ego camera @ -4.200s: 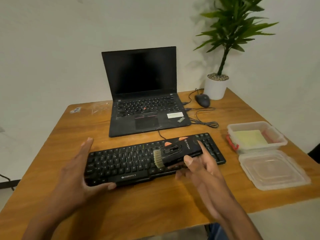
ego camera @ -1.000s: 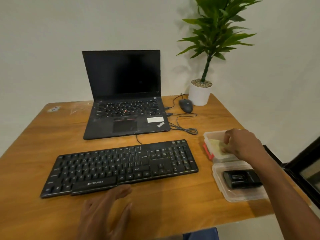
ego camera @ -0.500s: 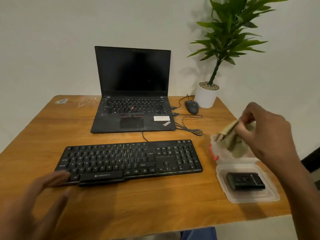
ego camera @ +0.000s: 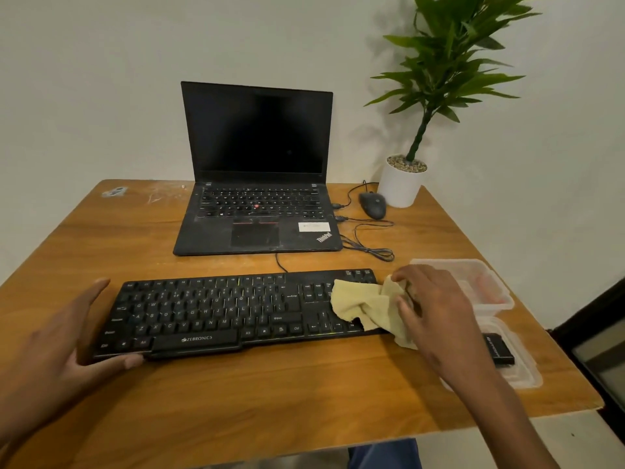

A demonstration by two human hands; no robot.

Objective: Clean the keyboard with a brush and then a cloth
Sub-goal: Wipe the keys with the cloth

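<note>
A black keyboard [ego camera: 216, 309] lies across the front middle of the wooden table [ego camera: 270, 394]. My right hand [ego camera: 436, 309] grips a crumpled yellow cloth [ego camera: 365, 306] and holds it down on the keyboard's right end, over the number pad. My left hand [ego camera: 64, 343] braces the keyboard's left end, fingers straight along the side and thumb under the front corner. The black brush [ego camera: 500, 348] lies in a clear plastic lid [ego camera: 521, 374] at the right, partly hidden by my right forearm.
An open black laptop [ego camera: 257, 211] stands behind the keyboard. A mouse [ego camera: 372, 204], its coiled cable [ego camera: 372, 245] and a white potted plant [ego camera: 402, 184] sit at the back right. A clear plastic tub [ego camera: 490, 286] stands behind my right hand, near the table's right edge.
The brush went from the keyboard into the lid. My right hand lifted the cloth out of the tub and brought it down onto the keyboard's right end. My left hand moved up to the left end.
</note>
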